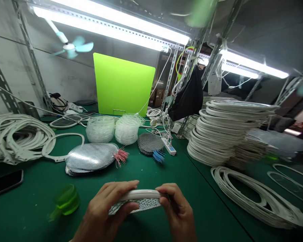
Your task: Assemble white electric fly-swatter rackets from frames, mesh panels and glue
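Low over the green table's front, a white plastic ring frame with metal mesh [143,194] is held between both hands, tilted so its rim faces me. My left hand [104,208] grips the left part, fingers over the top and thumb below. On the right end, my right hand [176,210] pinches the rim between thumb and fingers. Beyond them lies a stack of silvery mesh sheets [92,157] with a bundle of red wires [121,156]. To its right is a darker mesh stack [150,144] with blue wires [158,155].
A green translucent cup-like object [67,200] and a phone [6,183] are at the left. White ring frames lie piled at left [20,134], stacked high at right [217,134] and spread below [255,201]. A power strip [168,146] stands behind.
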Motion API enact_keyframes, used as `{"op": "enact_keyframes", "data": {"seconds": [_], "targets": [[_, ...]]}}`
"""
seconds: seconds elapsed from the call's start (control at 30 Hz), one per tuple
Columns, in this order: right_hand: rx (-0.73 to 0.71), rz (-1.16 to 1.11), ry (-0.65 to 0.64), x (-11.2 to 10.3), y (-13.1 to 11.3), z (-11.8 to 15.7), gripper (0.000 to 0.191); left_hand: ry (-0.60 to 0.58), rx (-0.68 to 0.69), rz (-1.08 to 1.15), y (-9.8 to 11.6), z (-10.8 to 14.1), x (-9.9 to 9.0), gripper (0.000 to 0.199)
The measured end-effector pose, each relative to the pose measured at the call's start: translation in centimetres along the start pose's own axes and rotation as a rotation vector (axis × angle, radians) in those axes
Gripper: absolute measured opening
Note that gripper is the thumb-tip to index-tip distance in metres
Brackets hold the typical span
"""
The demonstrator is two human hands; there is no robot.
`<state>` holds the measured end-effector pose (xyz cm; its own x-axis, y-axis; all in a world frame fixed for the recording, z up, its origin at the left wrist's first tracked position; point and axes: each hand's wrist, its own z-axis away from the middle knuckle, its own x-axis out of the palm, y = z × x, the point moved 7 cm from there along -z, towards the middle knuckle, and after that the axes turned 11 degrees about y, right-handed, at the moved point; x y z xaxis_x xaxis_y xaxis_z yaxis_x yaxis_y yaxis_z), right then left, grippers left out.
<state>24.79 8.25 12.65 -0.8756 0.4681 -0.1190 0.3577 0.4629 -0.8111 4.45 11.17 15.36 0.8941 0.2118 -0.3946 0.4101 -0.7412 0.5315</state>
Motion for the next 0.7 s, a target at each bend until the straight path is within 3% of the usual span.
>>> {"op": "enact_keyframes", "data": {"seconds": [0.13,0.27,0.47,0.53,0.63,0.7], "targets": [[-0.096,0.023,-0.01,0.6,-1.3,0.0,0.012,-0.02,0.154,-0.037,2.4,-1.3,-0.3,0.023],[-0.071,0.008,0.008,1.2,-1.5,0.3,0.015,-0.027,0.14,-0.006,3.2,-1.7,-0.5,0.015],[-0.128,0.057,0.089,1.3,-2.2,-0.1,0.014,0.075,0.145,0.059,3.3,-2.0,-0.4,0.013],[-0.07,0.017,0.02,1.3,-1.6,-0.7,0.016,0.068,0.105,0.081,2.8,-2.4,-0.8,0.012],[0.173,-0.138,-0.149,1.7,0.2,-0.9,0.06,0.075,-0.087,0.137,0.8,-3.8,-1.9,0.011],[0.37,-0.195,-0.273,2.4,1.3,0.0,0.068,0.11,-0.245,0.158,-1.0,-4.7,-2.8,0.019]]}}
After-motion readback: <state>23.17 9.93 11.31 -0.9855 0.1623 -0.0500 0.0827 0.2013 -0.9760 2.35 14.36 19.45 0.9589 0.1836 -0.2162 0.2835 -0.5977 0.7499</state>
